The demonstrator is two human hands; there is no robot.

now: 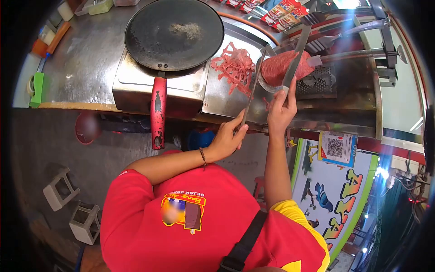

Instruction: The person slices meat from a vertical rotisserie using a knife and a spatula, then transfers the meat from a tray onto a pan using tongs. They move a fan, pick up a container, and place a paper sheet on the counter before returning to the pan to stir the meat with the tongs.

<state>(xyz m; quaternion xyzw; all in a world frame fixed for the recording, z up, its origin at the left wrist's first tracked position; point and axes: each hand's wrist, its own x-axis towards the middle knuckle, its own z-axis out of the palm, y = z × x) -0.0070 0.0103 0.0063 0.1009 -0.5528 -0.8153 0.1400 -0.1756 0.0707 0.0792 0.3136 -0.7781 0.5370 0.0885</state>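
Observation:
My right hand [282, 111] is closed around the handle of a long knife [299, 52], its blade lying across a red meat cone [278, 68] in this view. The cone is on a metal spit [349, 55] that runs off to the right. My left hand [229, 138] grips a long, thin metal tool [250, 100], which points up past the cone's left end. Its exact kind I cannot tell. Left of this tool, a loose pile of red meat shavings [233, 68] lies on the metal tray [217, 102].
A black flat pan [174, 36] with a worn red handle [158, 113] rests on a metal stove [131, 86], handle over the counter edge. Red packets [283, 13] lie at the back. A green tape dispenser [37, 89] stands at far left. White stools [61, 188] are on the floor.

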